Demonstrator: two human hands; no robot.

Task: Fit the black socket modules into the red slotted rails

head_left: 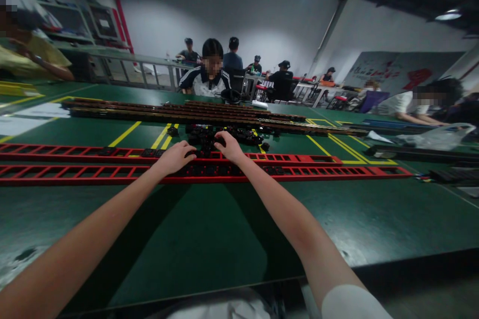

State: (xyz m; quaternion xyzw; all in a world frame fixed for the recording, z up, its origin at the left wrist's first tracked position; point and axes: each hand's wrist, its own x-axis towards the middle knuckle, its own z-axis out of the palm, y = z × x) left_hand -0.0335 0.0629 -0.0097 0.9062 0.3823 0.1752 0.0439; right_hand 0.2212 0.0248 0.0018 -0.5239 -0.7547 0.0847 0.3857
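Two long red ladder-like frames lie side by side across the green table (179, 229): the rear frame (67, 150) and the front frame (75, 174). Small black parts (211, 170) sit in the slots of the front one. My left hand (175, 158) is over the frames, its fingers apart and curved beside a heap of black parts (239, 134). At the right side of that heap is my right hand (228, 147), thumb and fingers apart. Nothing shows between the fingers of either hand.
Long dark brown strips (168, 112) are stacked behind the black heap. A clear plastic bag (437, 137) and dark bars (419, 153) lie at the right. A person (205, 79) sits across the table, with other people at both sides and further back.
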